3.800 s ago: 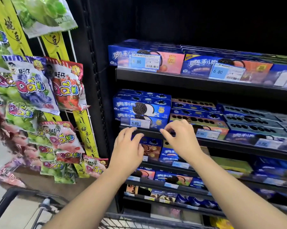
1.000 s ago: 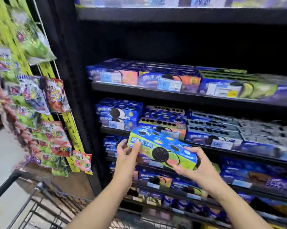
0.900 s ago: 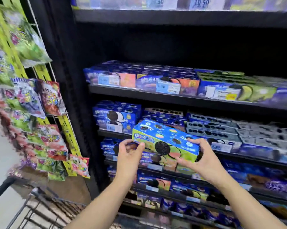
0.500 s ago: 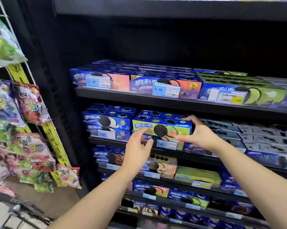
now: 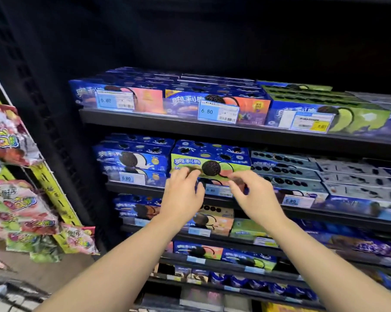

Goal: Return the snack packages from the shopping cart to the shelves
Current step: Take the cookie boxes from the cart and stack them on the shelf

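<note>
A blue and green cookie box (image 5: 212,158) with a round black cookie printed on its front lies on top of a stack on the second shelf (image 5: 140,190), between other blue cookie boxes. My left hand (image 5: 183,194) is just in front of it, fingertips brushing the lower edge of its front face. My right hand (image 5: 250,197) hovers below the box's right half, fingers curled and apart, in front of a price tag. Neither hand grips the box.
The shelf above (image 5: 167,124) carries rows of blue, pink and green cookie boxes with price tags. More boxes fill the lower shelves. Gummy candy bags (image 5: 12,136) hang on a rack at the left. The cart's wire rim (image 5: 7,298) shows at bottom left.
Both hands lifted the green and blue box from waist height up to the second shelf, slid it onto the stack, and have come off its ends to its front.
</note>
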